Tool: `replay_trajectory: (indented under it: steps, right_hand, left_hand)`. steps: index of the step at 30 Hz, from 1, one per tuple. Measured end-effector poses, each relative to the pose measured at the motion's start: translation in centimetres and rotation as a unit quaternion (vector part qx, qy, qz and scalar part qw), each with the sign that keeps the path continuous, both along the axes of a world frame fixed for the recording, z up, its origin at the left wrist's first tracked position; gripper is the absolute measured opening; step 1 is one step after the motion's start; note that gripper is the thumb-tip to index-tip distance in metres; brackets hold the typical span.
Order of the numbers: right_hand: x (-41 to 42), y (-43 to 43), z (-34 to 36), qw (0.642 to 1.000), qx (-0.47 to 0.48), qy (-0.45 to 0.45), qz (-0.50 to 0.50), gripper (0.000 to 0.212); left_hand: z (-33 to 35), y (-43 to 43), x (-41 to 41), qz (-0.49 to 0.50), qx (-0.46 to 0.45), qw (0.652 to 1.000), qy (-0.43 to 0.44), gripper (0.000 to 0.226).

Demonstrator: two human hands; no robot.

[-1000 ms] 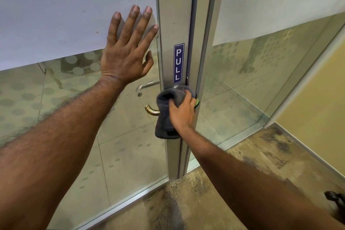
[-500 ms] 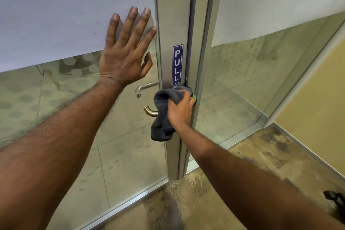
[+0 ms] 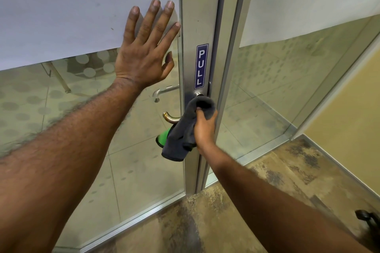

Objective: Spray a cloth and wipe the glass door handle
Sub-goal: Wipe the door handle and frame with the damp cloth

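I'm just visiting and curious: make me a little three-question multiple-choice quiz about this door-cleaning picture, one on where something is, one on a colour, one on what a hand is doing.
1. Where is the left hand?
A. On the floor
B. Flat against the glass door, left of the metal frame
C. On the handle

2. What colour is the cloth?
A. Dark grey
B. White
C. Red

3. What is the right hand doing?
A. Hanging idle
B. Pointing at the PULL sign
C. Gripping the cloth at the door handle

Answers:
1 B, its spread fingers lie on the pane beside the frame.
2 A, the bunched fabric is charcoal grey.
3 C, its fingers curl round the cloth held against the handle, just below the sign.
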State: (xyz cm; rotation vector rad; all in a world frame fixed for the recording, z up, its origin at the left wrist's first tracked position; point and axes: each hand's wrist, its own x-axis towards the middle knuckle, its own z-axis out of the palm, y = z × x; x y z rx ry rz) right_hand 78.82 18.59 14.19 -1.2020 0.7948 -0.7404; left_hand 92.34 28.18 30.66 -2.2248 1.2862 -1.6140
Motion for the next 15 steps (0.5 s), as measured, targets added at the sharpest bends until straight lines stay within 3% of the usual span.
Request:
replay_trajectory:
  steps: [3,5,9,13,15]
  right_hand:
    - [-0.9,2.0,-1.1,0.997,-0.062,-0.011,0.040,0.068]
    - [-1.3,3.0,-1.5,0.997,-0.040,0.000,0.059,0.060]
    - [-1.0,4.9,-0.9,0.986,0.111,0.052,0.114,0.041]
    - [0.3,3.5,1.3,0.961,0.252,-0.042,0.104,0.037]
    - [0.7,1.3,2.4,0.956,0.277,-0.057,0.072,0.045]
  left_hand:
    - [0.1,0.0,-0.1,0.001,0.001,1.000,0.002,0.070]
    - [0.1,0.1,-0.2,0.002,0.001,1.000,-0.003,0.070]
    - [0.0,0.1,-0.1,0.003,-0.001,1.000,-0.007,0.069]
    - [0.1,0.1,-0.3,0.003,0.003,1.000,-0.005,0.069]
    - [0.2,0.2,-0.4,0.002,0.003,1.000,-0.004,0.069]
